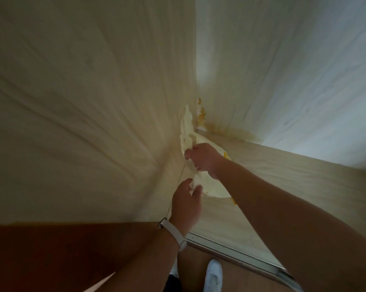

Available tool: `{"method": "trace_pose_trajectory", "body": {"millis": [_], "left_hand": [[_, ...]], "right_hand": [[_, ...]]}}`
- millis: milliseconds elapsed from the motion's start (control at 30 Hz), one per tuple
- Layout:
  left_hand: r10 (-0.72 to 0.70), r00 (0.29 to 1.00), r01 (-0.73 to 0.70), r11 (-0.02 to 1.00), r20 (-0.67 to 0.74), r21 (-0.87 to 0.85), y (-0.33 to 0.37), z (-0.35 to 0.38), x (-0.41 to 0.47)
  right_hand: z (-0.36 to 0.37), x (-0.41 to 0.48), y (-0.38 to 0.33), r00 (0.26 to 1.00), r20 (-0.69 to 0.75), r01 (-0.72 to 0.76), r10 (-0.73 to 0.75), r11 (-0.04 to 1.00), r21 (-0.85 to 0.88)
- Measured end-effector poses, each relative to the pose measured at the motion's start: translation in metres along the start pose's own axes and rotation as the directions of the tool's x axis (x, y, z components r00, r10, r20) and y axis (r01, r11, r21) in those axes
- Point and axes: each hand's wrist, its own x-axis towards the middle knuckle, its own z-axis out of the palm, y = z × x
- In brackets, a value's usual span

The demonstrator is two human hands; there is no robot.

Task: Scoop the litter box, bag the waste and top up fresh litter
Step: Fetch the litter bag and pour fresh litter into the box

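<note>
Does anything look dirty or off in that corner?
Yes. A yellow-brown stain runs along the foot of the wall in the corner, with orange flecks stuck higher up, as if something splashed. The left hand and right hand grip a bag beside it.

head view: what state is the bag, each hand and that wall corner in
bag: pale, crumpled, held by both hands; open or tied, cannot tell
left hand: pinches the bag's lower edge
right hand: grips the bag higher up
wall corner: stained orange-yellow
</note>
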Motion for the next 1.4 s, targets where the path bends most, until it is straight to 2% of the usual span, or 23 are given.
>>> {"method": "trace_pose_trajectory", "body": {"millis": [133,233,333,467,567,633,700,800,867,933,967,1033,1133,1200,1333,1400], "left_hand": [[0.039,0.996,-0.033,0.997,0.078,-0.073,-0.002,0.004,-0.029],[-0.026,0.981,0.076,0.963,0.19,-0.257,0.0,0.002,-0.044],[-0.189,0.962,0.269,0.787,0.197,-0.556,0.009,-0.001,-0.045],[-0.481,0.861,0.463,0.607,0.166,-0.646,0.022,-0.005,-0.036],[-0.536,0.839,0.485,0.662,0.091,-0.571,0.023,0.002,-0.04],[-0.527,0.85,0.456,0.751,-0.016,-0.478,0.019,0.009,-0.047],[-0.423,0.897,0.359,0.865,-0.125,-0.35,0.019,0.013,-0.062],[-0.241,0.948,0.178,0.943,-0.208,-0.281,0.018,0.018,-0.084],[-0.243,0.952,0.181,0.939,-0.189,-0.293,0.013,0.024,-0.09],[-0.331,0.939,0.28,0.895,-0.096,-0.348,0.008,0.028,-0.091],[-0.381,0.924,0.334,0.852,-0.038,-0.403,0.007,0.027,-0.091],[-0.463,0.886,0.418,0.824,-0.028,-0.382,0.002,0.032,-0.089],[-0.542,0.84,0.492,0.743,0.023,-0.454,0.004,0.024,-0.091],[-0.508,0.86,0.482,0.773,0.053,-0.412,0.005,0.022,-0.089],[-0.44,0.897,0.391,0.832,-0.038,-0.394,0.009,0.014,-0.098],[-0.409,0.913,0.366,0.834,-0.016,-0.412,0.002,0.011,-0.104]], "right_hand": [[-0.019,-0.031,0.024,1.0,0.012,0.014,-0.014,1.0,0.011],[-0.032,-0.056,0.046,1.0,-0.012,-0.007,0.007,1.0,0.025],[-0.048,-0.081,0.068,0.999,-0.04,-0.027,0.032,0.993,0.117],[-0.064,-0.107,0.085,0.996,-0.076,-0.023,0.035,0.988,0.155],[-0.068,-0.124,0.094,0.995,-0.098,0.01,0.003,0.991,0.13],[-0.068,-0.137,0.102,0.995,-0.098,0.03,-0.019,0.993,0.112],[-0.066,-0.15,0.108,0.994,-0.102,0.056,-0.043,0.99,0.126],[-0.065,-0.169,0.117,0.991,-0.129,0.06,-0.039,0.985,0.159],[-0.062,-0.181,0.125,0.992,-0.123,0.056,-0.033,0.982,0.183],[-0.057,-0.19,0.134,0.994,-0.103,0.06,-0.04,0.977,0.205],[-0.055,-0.193,0.138,0.994,-0.096,0.064,-0.044,0.975,0.214],[-0.05,-0.198,0.144,0.994,-0.094,0.075,-0.055,0.974,0.216],[-0.044,-0.204,0.148,0.993,-0.1,0.08,-0.059,0.973,0.217],[-0.042,-0.206,0.148,0.993,-0.108,0.079,-0.055,0.971,0.227],[-0.045,-0.208,0.146,0.988,-0.143,0.089,-0.051,0.958,0.272],[-0.047,-0.211,0.145,0.986,-0.164,0.09,-0.041,0.947,0.308]]}}
